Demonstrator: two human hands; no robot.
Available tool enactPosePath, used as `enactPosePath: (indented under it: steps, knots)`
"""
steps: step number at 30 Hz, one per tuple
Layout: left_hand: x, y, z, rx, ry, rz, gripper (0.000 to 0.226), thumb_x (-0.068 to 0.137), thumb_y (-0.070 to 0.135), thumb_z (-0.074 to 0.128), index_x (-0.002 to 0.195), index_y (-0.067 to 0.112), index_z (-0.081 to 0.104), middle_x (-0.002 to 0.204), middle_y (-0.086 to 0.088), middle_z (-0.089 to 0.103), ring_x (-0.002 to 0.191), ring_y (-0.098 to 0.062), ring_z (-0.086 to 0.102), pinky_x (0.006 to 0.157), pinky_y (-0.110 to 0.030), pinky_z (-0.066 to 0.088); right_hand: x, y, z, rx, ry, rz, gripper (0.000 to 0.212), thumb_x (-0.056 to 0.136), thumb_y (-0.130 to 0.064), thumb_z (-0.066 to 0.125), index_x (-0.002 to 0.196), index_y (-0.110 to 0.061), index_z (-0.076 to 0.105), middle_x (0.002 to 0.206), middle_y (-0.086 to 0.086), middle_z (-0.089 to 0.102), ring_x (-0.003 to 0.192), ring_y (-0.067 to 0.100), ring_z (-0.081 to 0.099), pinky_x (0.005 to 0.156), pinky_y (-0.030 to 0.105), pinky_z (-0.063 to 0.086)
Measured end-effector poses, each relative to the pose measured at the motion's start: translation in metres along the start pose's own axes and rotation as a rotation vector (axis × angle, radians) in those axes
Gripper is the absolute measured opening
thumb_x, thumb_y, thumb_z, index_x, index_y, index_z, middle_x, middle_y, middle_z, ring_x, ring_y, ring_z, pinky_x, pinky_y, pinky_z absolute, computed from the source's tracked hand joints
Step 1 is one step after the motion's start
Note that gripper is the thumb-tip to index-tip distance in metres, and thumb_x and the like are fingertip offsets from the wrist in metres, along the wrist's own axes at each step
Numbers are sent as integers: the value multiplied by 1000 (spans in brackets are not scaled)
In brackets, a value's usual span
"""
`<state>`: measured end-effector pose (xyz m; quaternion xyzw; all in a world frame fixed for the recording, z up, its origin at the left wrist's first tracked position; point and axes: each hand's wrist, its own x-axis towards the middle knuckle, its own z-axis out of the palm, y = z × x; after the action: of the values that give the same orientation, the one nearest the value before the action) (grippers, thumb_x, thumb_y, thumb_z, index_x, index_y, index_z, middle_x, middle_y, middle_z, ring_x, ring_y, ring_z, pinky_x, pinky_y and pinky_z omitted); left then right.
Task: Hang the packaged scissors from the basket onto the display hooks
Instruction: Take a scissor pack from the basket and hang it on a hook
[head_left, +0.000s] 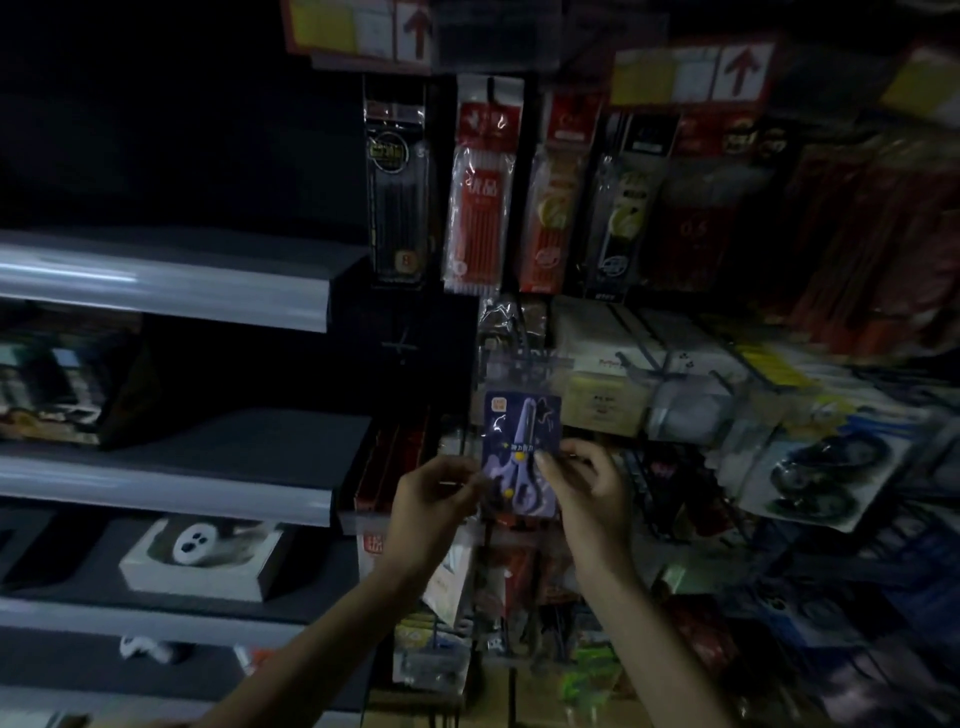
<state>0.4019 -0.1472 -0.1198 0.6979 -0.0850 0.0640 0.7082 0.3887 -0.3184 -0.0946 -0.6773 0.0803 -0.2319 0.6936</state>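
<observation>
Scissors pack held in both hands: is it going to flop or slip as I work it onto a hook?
Probably fairly stiff: the scissors pack sits flat and upright between the left hand and right hand. The glossy clear sleeve shows glare, so it may be slippery. It looks light: small scissors on a card.

The scissors pack (521, 452) sits between the left hand (431, 499) and right hand (587, 486), in front of the hanging display. Pen packs (480, 182) hang above it, shelves (166, 280) off to the left, boxes (605, 384) just right.
</observation>
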Motion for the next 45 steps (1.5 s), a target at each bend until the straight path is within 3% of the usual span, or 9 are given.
enactPosePath:
  steps: [4,11,17,24,28,32,34,38,45]
  knots:
    - [-3,-6,3,-40,-1,23,4,95,14,77,97,17,78,93,-4,80,87,-23,77,76,-31,62,-8,18,-3,-24,-13,13,25,89,-9,79,109,-14,64,105,8,73,80,1,71,67,17,55]
    - [10,-14,11,-93,80,28,9,91,10,81,97,16,76,89,-5,78,80,-14,74,67,-21,55,2,31,10,-163,57,-43,30,86,-21,84,105,-29,62,102,1,72,90,15,70,71,28,53]
    - [45,-27,17,8,154,52,14,89,18,84,102,19,77,95,1,79,91,-17,77,79,-34,64,31,37,31,-251,132,-51,29,84,-30,85,99,-34,60,93,-5,71,84,14,70,74,41,58]
    - [82,-26,29,38,251,54,16,90,20,84,103,18,76,95,3,79,88,-8,77,75,-21,60,62,29,53,-305,164,-62,27,87,-32,81,106,-22,65,86,-10,73,80,11,72,64,24,49]
    - [96,-28,31,63,314,48,14,91,13,81,104,18,78,95,6,80,87,-3,75,72,-14,57,75,32,60,-355,189,-63,31,89,-25,79,116,-16,69,100,0,76,88,15,70,63,19,43]
    - [99,-47,30,212,228,108,23,97,11,72,116,22,76,110,12,76,102,0,71,83,-16,57,75,46,63,-391,110,-60,39,91,-28,76,129,-22,66,109,-3,74,102,17,71,78,23,45]
    - [99,-55,30,267,212,132,29,97,12,71,124,23,72,119,12,71,110,-2,67,90,-21,56,74,52,64,-391,60,-79,48,92,-21,73,138,-26,60,123,-2,71,114,18,67,87,22,44]
    - [99,-56,32,226,139,105,42,96,0,68,129,25,62,120,21,65,115,14,59,90,-7,48,75,59,65,-363,-41,-39,72,96,-13,66,159,-30,35,150,-2,54,135,20,54,99,23,40]
    - [103,-67,32,213,52,142,61,85,-6,62,143,12,56,134,6,67,131,-7,60,109,-26,49,80,79,66,-333,-96,-32,71,98,-10,60,160,-30,32,150,-3,52,134,13,52,104,27,43]
